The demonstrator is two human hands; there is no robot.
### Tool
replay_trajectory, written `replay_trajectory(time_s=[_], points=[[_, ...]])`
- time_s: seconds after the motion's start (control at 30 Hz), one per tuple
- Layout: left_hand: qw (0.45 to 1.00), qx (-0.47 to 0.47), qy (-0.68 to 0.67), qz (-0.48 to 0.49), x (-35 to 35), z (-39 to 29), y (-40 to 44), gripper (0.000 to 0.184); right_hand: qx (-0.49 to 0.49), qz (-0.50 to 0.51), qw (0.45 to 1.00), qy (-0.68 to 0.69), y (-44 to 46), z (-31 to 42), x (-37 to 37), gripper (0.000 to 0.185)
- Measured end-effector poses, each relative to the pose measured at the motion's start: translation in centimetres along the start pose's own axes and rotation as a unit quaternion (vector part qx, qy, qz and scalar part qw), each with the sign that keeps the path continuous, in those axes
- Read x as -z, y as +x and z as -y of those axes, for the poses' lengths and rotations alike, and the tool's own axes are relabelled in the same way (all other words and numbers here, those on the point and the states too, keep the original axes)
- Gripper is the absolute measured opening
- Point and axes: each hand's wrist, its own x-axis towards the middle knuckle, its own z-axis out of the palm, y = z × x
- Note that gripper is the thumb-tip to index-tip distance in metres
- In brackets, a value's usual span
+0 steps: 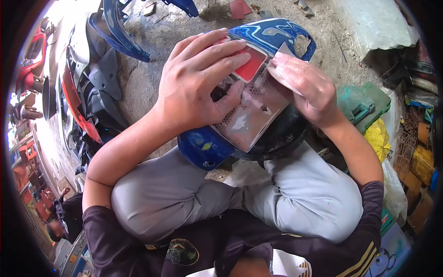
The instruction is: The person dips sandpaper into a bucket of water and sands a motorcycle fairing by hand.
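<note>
A blue plastic panel point(281, 30) with glossy and dull patches lies in front of my crossed legs, over a round black object point(284, 134). On it rests a clear-faced piece point(251, 117) with a mesh pattern and a red section point(251, 64). My left hand point(203, 76) lies over this piece with its fingers spread, their tips on the red section. My right hand point(307, 87) pinches a folded pale sheet point(285, 51) against the right edge of the piece. A rounded blue part point(203, 147) shows below my left wrist.
More blue panels point(122, 37) lie at the upper left, beside black and red panels point(76, 99). At the right are a green case point(369, 101), a yellow bag point(378, 138) and a stone block point(378, 23). Another person point(69, 217) is at the lower left.
</note>
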Motion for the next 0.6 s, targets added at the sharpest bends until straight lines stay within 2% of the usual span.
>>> replay_trajectory(time_s=[0.1, 0.13, 0.17, 0.23, 0.27, 0.3, 0.37, 0.47, 0.57, 0.6], points=[[1.0, -0.003, 0.001, 0.003, 0.2, 0.0, 0.2, 0.05, 0.023, 0.013, 0.999, -0.019, 0.8, 3.2, -0.6, 0.024], [1.0, -0.001, 0.001, 0.007, 0.2, 0.0, 0.1, 0.05, 0.05, -0.014, 0.999, -0.01, 0.7, 2.7, -1.1, 0.026], [1.0, -0.003, 0.0, 0.005, 0.2, 0.0, 0.2, 0.05, 0.071, 0.004, 0.997, -0.044, 0.5, 1.0, 0.0, 0.025], [1.0, -0.003, -0.003, -0.003, 0.0, -0.1, 0.1, 0.05, 0.003, -0.033, 0.995, -0.092, 0.9, -1.6, 0.4, 0.024], [1.0, -0.001, -0.003, -0.001, 0.0, -0.2, 0.1, 0.05, 0.04, 0.023, 0.995, -0.088, 0.6, -0.9, 1.0, 0.022], [1.0, -0.001, -0.001, 0.001, 0.1, -0.1, 0.1, 0.05, 0.07, -0.006, 0.994, -0.08, -0.3, 0.3, -0.7, 0.022], [1.0, -0.002, 0.002, 0.004, 0.2, -0.1, 0.2, 0.05, 0.077, 0.004, 0.992, -0.1, 0.4, 1.1, -0.5, 0.023], [1.0, 0.002, 0.002, 0.002, 0.1, -0.3, 0.0, 0.05, -0.011, -0.013, 0.992, -0.127, 0.6, -2.3, 0.6, 0.025], [1.0, 0.002, 0.005, 0.005, 0.3, -0.2, 0.2, 0.05, 0.053, 0.01, 0.996, -0.071, 0.5, 2.3, -0.8, 0.024], [1.0, 0.003, 0.005, 0.002, 0.2, -0.1, 0.2, 0.05, 0.065, 0.005, 0.993, -0.094, 0.2, 1.3, -0.8, 0.022]])
